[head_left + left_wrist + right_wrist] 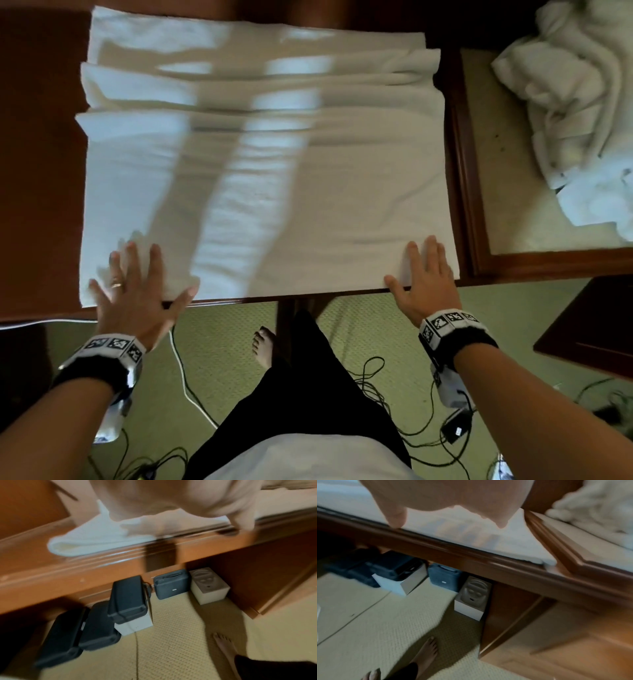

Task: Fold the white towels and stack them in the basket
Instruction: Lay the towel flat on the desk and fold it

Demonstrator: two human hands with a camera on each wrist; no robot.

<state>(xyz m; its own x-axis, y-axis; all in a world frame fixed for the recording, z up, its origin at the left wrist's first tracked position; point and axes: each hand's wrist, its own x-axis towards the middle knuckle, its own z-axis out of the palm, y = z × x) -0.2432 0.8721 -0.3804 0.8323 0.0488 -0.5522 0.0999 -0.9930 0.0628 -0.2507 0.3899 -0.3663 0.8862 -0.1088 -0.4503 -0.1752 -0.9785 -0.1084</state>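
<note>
— On the wooden table (41, 171), what is lying right now?

— White towels are lying there in overlapping layers. The nearest towel (274, 205) is covering most of the tabletop, its near edge running along the table's front edge. Two more towels (239, 78) are showing beyond it, each one peeking out from under the one in front.

— What is the left hand doing?

— The left hand (137, 294) is resting flat on the near left corner of the front towel, fingers straight and spread, thumb out to the side. A ring (117, 285) is showing on one finger. That corner of the cloth is looking bunched under the fingers, though blur is hiding the detail.

— And the right?

— The right hand (424, 284) is pressing palm-down on the near right corner of the same towel, fingers straight and close together, thumb lying along the table's edge. Neither hand is curling round the cloth.

— Are other towels waiting?

— A crumpled heap of white towels (575, 113) is sitting on a pale framed surface (507, 192) to the right, well apart from the hands.

— Anything below?

— Dark cases (126, 597) and a white box (209, 586) are standing on the carpet (171, 642) under the table, and cables (376, 383) are trailing near the person's bare foot (263, 346).
</note>
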